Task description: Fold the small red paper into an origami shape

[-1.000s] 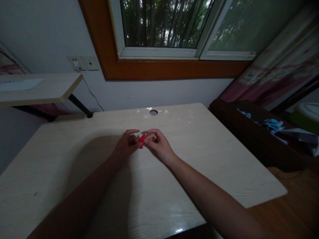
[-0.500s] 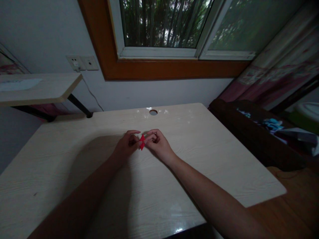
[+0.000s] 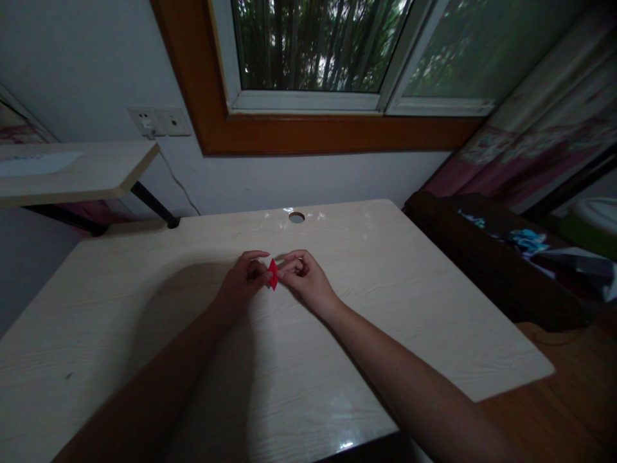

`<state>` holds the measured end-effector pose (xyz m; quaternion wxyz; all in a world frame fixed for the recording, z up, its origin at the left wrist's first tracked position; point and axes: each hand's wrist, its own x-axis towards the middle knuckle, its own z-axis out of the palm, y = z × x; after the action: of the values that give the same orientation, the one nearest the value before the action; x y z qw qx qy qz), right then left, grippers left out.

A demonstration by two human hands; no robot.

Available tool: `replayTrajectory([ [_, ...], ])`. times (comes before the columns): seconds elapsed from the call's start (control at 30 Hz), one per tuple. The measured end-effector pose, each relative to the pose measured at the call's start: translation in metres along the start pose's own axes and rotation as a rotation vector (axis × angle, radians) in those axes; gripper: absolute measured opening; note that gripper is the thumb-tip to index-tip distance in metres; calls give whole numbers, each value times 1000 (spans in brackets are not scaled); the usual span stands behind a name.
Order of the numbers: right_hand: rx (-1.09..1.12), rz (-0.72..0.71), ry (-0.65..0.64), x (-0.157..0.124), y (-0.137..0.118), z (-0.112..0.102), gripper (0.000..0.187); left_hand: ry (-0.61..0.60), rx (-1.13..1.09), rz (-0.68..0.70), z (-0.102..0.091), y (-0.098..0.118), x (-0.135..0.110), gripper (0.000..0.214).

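A small folded piece of red paper (image 3: 272, 274) is held between both my hands just above a light wooden table (image 3: 144, 308). My left hand (image 3: 243, 281) pinches its left side with thumb and fingers curled. My right hand (image 3: 304, 278) pinches its right side, fingers bent in. Both forearms reach in from the bottom of the view. Most of the paper is hidden by my fingertips.
A round cable hole (image 3: 296, 217) sits at the table's far edge, below a window (image 3: 318, 51). A raised shelf (image 3: 72, 170) stands at the left, a wall socket (image 3: 159, 122) above it. A dark bed frame (image 3: 486, 257) with clutter lies to the right.
The red paper has turned slightly between my fingertips and stands a little more upright. Both hands have stayed in the same spot.
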<state>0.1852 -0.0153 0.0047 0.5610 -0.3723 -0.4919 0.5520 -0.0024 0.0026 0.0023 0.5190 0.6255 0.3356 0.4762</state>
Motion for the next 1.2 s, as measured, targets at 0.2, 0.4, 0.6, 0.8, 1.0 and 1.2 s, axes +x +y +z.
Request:
replayTrajectory([
  [0.2, -8, 8, -34, -1, 1, 1, 41, 52, 22, 13, -1, -2, 1, 39],
  [0.4, 1, 20, -16, -1, 0, 0, 42, 7, 49, 34, 1, -1, -1, 36],
  [0.6, 56, 19, -32, 2, 1, -3, 40, -56, -19, 103, 0, 4, -3, 32],
  [0.8, 149, 73, -131, 1, 0, -7, 45, -82, 60, 55, -2, 6, -3, 25],
  [1.0, 156, 84, -153, 0, -3, -9, 45, -96, 40, 66, -3, 5, -2, 26],
  [1.2, 163, 74, -187, 0, -3, -10, 42, -105, 39, 63, -3, 5, -2, 24],
])
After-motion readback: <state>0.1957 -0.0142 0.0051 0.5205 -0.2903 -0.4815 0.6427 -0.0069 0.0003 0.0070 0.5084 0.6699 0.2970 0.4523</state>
